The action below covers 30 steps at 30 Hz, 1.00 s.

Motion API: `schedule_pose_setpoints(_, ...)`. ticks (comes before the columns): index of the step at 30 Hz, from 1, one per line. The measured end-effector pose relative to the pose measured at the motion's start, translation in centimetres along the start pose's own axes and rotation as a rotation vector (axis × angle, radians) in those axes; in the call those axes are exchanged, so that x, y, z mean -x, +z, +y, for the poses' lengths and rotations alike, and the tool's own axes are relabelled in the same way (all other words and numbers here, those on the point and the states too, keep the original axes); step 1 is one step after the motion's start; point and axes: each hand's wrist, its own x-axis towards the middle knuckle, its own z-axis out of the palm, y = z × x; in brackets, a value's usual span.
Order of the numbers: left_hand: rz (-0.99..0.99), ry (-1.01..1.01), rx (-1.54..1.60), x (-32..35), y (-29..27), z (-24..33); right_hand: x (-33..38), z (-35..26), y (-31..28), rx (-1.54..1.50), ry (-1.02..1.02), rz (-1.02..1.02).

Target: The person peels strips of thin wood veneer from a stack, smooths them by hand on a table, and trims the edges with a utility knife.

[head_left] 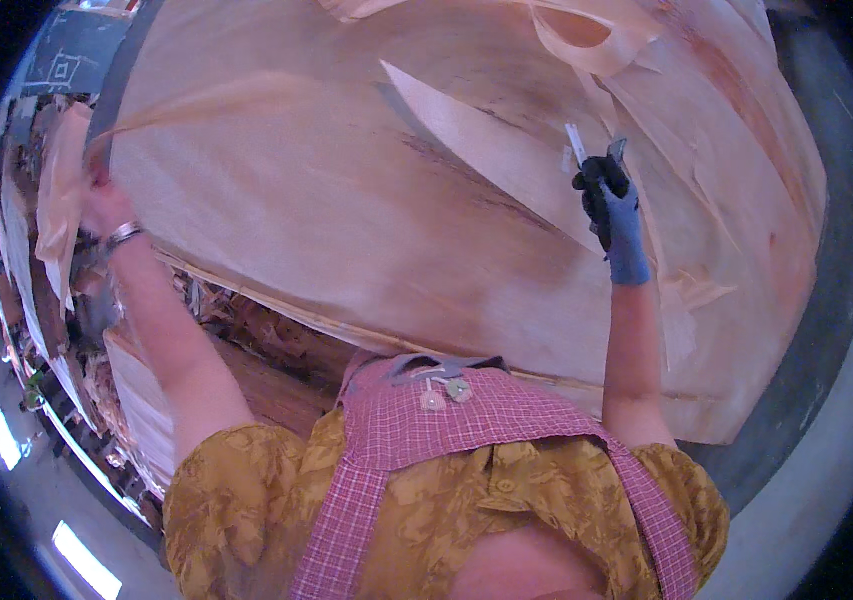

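Observation:
A broad stack of pale wood veneer sheets (346, 180) lies in front of me. At its left edge, my bare left hand (104, 208), with a metal band at the wrist, is closed on a torn piece of veneer (64, 195) hanging over the side. Motion blurs its fingertips. Over the right part of the stack, my right hand (606, 200) wears a blue glove with black fingers. It is closed round a tool with a grey, blade-like end (617, 150). A slim white stick (575, 143) also juts from this hand. The tool's handle is hidden by the fingers.
A pointed, lighter veneer piece (456, 140) lies across the middle of the stack. Curled veneer (596, 45) rises at the far right. Veneer scraps (256, 320) fill the space below the near edge. Dark grey table surface (836, 270) borders the right side.

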Motion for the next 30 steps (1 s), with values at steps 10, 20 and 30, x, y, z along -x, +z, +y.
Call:
schedule_pose_setpoints(10,-0.031,-0.056,0.578,17.3,13.4,12.7,-6.6,-0.6,14.8,-0.012,0.026,-0.360)
schedule_pose_setpoints(20,-0.278,0.663,0.330,16.7,16.6,31.5,-8.1,1.5,20.4,0.000,0.182,-0.195)
schedule_pose_setpoints(30,-0.380,0.548,0.519,15.5,18.1,31.2,-9.1,-3.1,15.0,0.528,0.032,-0.483)
